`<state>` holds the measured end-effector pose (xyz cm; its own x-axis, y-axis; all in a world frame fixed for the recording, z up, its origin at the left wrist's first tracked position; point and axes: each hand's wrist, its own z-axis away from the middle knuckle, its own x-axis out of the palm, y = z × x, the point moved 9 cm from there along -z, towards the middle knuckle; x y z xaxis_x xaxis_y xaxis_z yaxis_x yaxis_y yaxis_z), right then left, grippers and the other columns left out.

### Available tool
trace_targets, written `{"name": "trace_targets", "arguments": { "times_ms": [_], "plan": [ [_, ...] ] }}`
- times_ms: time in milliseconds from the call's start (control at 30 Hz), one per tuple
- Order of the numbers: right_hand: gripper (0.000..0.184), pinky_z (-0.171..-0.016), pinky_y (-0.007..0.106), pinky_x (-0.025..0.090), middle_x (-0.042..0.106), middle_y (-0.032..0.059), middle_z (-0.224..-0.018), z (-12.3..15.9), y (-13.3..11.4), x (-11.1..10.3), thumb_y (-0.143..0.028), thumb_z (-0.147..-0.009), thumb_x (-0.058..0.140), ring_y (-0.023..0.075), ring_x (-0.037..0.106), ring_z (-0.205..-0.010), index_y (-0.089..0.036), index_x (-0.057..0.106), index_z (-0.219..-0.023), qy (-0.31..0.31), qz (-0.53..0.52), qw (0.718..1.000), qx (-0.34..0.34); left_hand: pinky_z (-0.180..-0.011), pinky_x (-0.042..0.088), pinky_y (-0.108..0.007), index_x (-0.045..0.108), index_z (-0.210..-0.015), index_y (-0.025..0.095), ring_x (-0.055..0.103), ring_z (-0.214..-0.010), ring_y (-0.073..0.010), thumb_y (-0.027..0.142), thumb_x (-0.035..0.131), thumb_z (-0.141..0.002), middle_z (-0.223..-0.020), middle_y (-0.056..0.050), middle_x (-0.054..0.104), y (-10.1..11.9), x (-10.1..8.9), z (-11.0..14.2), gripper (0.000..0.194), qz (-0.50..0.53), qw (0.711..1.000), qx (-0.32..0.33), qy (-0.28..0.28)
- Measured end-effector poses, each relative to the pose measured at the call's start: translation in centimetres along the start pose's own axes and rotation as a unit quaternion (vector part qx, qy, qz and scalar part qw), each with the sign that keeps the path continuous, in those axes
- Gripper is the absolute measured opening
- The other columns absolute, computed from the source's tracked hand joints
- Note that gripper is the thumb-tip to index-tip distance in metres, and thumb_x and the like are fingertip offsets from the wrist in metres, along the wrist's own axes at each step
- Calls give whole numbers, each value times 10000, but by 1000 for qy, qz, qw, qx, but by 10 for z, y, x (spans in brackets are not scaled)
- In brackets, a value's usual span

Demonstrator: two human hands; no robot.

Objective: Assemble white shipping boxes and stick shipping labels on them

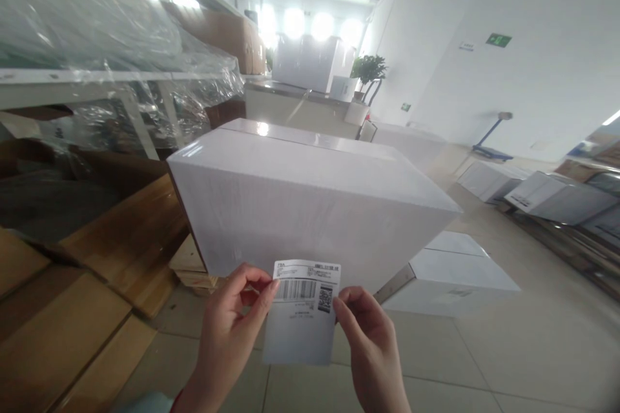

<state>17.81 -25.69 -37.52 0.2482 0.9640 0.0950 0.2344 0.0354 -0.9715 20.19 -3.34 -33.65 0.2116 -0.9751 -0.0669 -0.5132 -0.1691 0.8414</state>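
Note:
A white shipping label point(299, 335) with a barcode and a square code is stretched between my two hands. My left hand point(237, 322) pinches its left edge between thumb and fingers. On the opposite edge, my right hand point(368, 335) has thumb and fingers closed on the label near the square code. Directly behind the label stands a large white carton point(310, 206), with shiny clear tape along its top. The label's upper part overlaps the carton's lower front face in view; whether they touch I cannot tell.
Brown cardboard point(62, 329) lies at the left, below a rack point(72, 80) draped in clear plastic film. Another white carton point(450, 274) sits low at the right. More white boxes point(557, 193) rest on pallets farther right. A blue platform scale point(491, 151) stands by the wall.

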Motion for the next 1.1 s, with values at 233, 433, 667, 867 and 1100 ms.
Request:
{"name": "trace_targets", "arguments": {
  "times_ms": [233, 433, 667, 867, 1100],
  "plan": [
    [216, -532, 194, 435, 550, -24, -682, -9, -21, 8, -391, -887, 650, 102, 517, -596, -209, 589, -789, 62, 51, 983, -166, -551, 479, -143, 609, -742, 207, 587, -574, -81, 268, 657, -859, -665, 42, 588, 26, 0, -23, 140, -15, 996, 92, 2],
    [172, -616, 232, 464, 547, -15, -720, -14, -49, 23, -316, -914, 614, 117, 529, -660, -207, 573, -788, 59, 116, 954, -272, -590, 470, -170, 584, -744, 198, 562, -612, -90, 255, 647, -871, -684, 34, 563, 33, 7, -42, 153, 13, 991, 132, 16],
    [274, -605, 255, 434, 564, -17, -684, -28, -72, 12, -447, -868, 647, 132, 533, -642, -203, 576, -765, 128, 93, 957, -245, -592, 459, -173, 590, -761, 195, 572, -626, -91, 274, 675, -858, -698, 35, 591, 43, 7, -58, 151, 43, 988, 138, 45],
    [315, -659, 268, 434, 568, -15, -724, -38, -67, 14, -492, -870, 631, 136, 529, -681, -198, 571, -772, 137, 89, 960, -227, -634, 469, -176, 614, -796, 196, 596, -654, -89, 273, 674, -876, -718, 36, 625, 50, 6, -59, 126, 5, 985, 162, 65],
    [352, -640, 269, 434, 578, -18, -673, -35, -74, 20, -521, -858, 633, 138, 534, -645, -200, 568, -728, 178, 111, 948, -240, -622, 458, -193, 611, -778, 197, 583, -610, -90, 283, 685, -877, -689, 41, 634, 57, 1, -58, 151, -48, 974, 192, 109]
  ]
}}
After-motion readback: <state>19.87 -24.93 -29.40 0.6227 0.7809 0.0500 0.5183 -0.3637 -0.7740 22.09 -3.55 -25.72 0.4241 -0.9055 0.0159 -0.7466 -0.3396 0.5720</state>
